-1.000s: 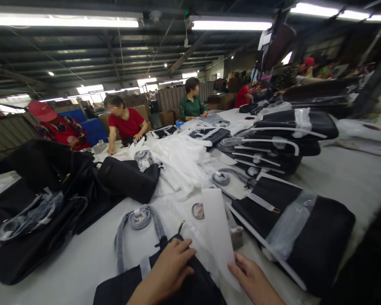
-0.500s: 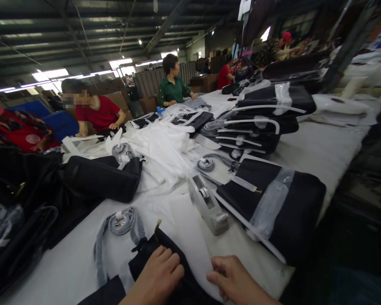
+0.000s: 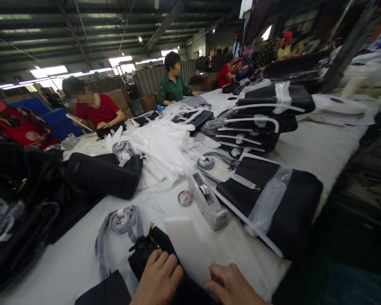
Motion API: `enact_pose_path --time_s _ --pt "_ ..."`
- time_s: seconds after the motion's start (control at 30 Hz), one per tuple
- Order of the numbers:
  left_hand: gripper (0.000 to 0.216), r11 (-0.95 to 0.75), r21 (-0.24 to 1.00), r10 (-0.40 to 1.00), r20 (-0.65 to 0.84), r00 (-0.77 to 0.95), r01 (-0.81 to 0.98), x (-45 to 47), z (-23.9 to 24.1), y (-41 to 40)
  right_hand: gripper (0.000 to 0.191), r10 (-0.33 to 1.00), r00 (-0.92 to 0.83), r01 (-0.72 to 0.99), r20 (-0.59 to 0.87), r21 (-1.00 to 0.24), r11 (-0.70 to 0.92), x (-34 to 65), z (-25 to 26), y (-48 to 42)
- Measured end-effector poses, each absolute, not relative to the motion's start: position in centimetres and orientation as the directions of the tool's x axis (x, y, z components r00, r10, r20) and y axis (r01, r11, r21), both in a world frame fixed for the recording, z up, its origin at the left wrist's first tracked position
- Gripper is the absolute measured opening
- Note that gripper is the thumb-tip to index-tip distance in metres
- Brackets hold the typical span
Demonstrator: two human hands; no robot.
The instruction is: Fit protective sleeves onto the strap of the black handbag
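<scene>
head view: left hand (image 3: 161, 275) is on the black bag (image 3: 106, 290), fingers bent and close together over its edge; can't tell if they pinch it or just press. right hand (image 3: 230, 283) is curled, thumb and forefinger narrow, at the near right edge of the white strip (image 3: 186, 239); can't tell if it grips.

change: strip's far end has come back toward the fingers, so the round beige disc (image 3: 186, 198) beyond it shows again. strip now lies between the two hands, along the bag's side; whether its near end goes under or inside the bag is hidden. my read: strip and bag are being handled as a pair.

around: zip pull (image 3: 151, 226) just beyond left fingertips, coiled strap (image 3: 125, 223) further out, tape dispenser (image 3: 214, 212) beyond right fingers, apart from both.
</scene>
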State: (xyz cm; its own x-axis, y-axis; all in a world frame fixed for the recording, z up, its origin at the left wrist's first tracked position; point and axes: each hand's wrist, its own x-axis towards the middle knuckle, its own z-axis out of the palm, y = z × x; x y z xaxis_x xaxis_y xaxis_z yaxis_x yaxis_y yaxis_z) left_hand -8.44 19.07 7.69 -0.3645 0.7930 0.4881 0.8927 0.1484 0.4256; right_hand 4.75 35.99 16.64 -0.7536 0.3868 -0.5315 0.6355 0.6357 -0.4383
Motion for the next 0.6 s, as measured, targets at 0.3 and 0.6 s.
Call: enact_pose_path --time_s 0.3,0.6 --pt "0.014 0.151 0.400 0.676 0.626 -0.389 0.904 -7.5 6.3 19.4 0.016 0.237 -0.768 0.479 -0.595 -0.288 0.829 3.9 16.9 36.3" --pt "0.012 -0.042 0.220 0.858 0.508 -0.078 0.975 -10.3 9.6 19.2 0.009 0.146 -0.780 0.408 -0.609 -0.318 0.856 4.0 17.4 36.8"
